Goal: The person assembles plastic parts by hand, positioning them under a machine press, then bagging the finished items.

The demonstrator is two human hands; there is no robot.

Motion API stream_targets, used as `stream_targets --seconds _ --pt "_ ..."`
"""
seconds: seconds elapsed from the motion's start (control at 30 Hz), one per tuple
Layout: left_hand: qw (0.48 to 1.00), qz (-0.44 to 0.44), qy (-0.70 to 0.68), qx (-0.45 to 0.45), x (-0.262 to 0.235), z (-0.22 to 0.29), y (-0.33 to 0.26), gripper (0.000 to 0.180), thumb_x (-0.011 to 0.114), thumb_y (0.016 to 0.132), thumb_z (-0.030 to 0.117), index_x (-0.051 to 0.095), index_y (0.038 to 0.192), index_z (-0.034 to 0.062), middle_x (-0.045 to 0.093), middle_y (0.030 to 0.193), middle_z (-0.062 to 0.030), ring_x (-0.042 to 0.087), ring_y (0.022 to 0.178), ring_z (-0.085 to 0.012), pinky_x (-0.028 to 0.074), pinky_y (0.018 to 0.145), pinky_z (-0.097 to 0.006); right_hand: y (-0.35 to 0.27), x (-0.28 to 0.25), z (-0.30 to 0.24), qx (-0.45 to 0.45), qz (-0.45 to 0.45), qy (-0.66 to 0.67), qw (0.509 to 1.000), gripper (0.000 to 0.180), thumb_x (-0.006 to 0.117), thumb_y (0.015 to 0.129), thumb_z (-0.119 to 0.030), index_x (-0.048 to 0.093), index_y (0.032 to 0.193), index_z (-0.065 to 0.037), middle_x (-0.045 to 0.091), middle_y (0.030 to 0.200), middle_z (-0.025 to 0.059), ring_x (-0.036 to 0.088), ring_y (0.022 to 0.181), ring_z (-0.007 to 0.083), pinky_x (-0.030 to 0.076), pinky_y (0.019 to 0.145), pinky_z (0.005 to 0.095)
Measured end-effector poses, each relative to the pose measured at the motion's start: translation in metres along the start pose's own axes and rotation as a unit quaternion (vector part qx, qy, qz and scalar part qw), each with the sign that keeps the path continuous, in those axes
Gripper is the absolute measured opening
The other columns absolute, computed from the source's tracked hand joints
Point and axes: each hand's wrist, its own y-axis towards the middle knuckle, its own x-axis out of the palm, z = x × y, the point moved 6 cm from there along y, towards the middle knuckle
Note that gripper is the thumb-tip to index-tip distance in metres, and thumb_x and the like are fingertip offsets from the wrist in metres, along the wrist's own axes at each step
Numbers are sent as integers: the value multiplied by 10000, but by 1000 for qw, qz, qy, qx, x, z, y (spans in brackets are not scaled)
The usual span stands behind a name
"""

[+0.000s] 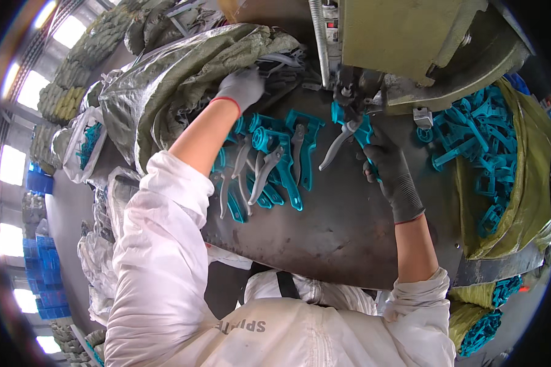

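Observation:
My right hand (387,165), in a dark grey glove, is closed round the lower end of a teal plastic handle with a grey lever (345,142). The top of this handle sits under the tooling (356,92) of a machine. At the far left, my left hand (242,88), in a light grey glove, reaches into the mouth of a woven sack (159,85) beside loose grey levers (281,70). Its fingers are blurred and partly hidden. Between my hands, several teal handles fitted with grey levers (269,159) lie in a pile on the dark metal table (324,232).
The machine's large greenish body (404,37) overhangs the table's back. On the right, an olive sack (514,208) holds a heap of teal plastic parts (477,140). More sacks of teal parts (480,333) stand low at right. Blue crates (44,269) and stacked sacks line the left.

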Motion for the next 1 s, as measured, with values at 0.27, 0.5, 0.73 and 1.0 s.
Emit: stream_targets --seconds 0.27,0.5,0.73,1.0 --pt "994 74 -66 -50 -7 -30 -18 366 638 772 253 533 1044 30 630 964 -185 610 903 -355 472 813 -437 -3 -1 -11 -33 7 -20 999 488 546 848 -114 427 1320 -77 600 769 75 517 495 103 445 457 236" --pt "878 -169 -446 -30 -41 37 -69 228 542 900 157 504 1032 -25 641 835 -98 612 667 -115 512 594 -250 -22 6 -23 -20 -3 -83 996 511 515 852 -140 408 1345 -60 585 788 55 492 519 72 396 456 201" --pt "829 -328 -443 91 -47 96 -106 325 537 926 304 560 1003 -11 641 848 -70 620 732 -109 527 663 -257 -13 2 -3 9 -18 -49 999 487 526 872 -128 403 1342 -90 552 767 38 506 519 58 413 439 205" --pt "716 -359 -582 139 -33 170 -120 384 537 918 345 564 1019 -25 623 819 -51 605 685 -109 480 618 -225 -14 1 1 0 32 -7 999 333 551 855 -123 549 1185 -73 615 872 53 573 594 121 481 529 275"
